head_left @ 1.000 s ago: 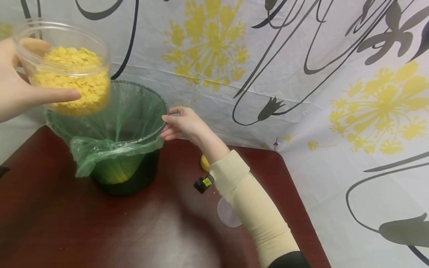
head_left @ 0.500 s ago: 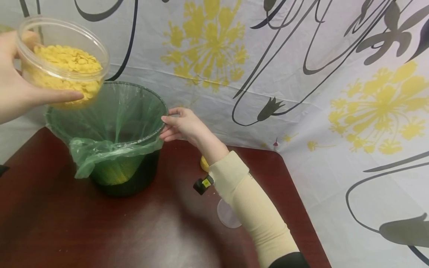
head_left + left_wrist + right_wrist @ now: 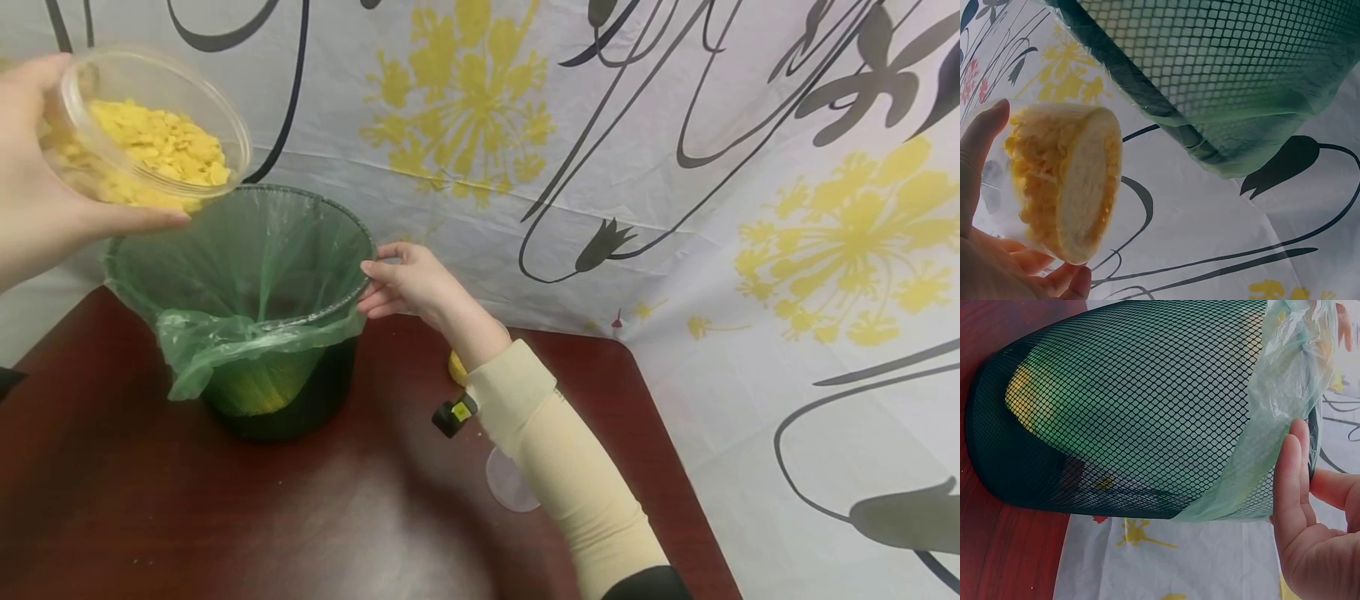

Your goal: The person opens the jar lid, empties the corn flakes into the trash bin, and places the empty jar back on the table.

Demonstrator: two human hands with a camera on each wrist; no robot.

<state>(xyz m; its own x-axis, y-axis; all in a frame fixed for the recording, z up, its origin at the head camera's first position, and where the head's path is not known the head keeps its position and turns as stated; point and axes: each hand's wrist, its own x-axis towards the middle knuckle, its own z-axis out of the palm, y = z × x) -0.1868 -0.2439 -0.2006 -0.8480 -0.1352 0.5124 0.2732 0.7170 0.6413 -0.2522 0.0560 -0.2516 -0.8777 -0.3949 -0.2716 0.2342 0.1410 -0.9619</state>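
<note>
My left hand (image 3: pixel 45 200) grips a clear round plastic tub (image 3: pixel 244 154) partly filled with yellow flakes (image 3: pixel 161 146). The tub is tilted, its mouth towards the right, above the left side of a dark mesh wastebasket (image 3: pixel 326 383). A thin green bin liner (image 3: pixel 225 348) lines the basket and folds over its rim. In the left wrist view, the flakes press against the tub's side and base. My right hand (image 3: pixel 420 283) pinches the basket's rim at the right, with fingers outside in the right wrist view (image 3: pixel 1316 537). Something yellow (image 3: pixel 1022 394) shows through the mesh near the basket's bottom.
The basket stands on a reddish-brown table (image 3: pixel 360 533). A clear round disc (image 3: pixel 512 479) lies near the right forearm, and a small yellow object (image 3: pixel 457 367) is partly hidden behind the wrist. A patterned white cloth (image 3: pixel 570 167) hangs behind the table.
My left hand has tipped the tub further, turning its mouth to the right, and the flakes have slid towards its lower rim. The right hand stays on the basket's rim.
</note>
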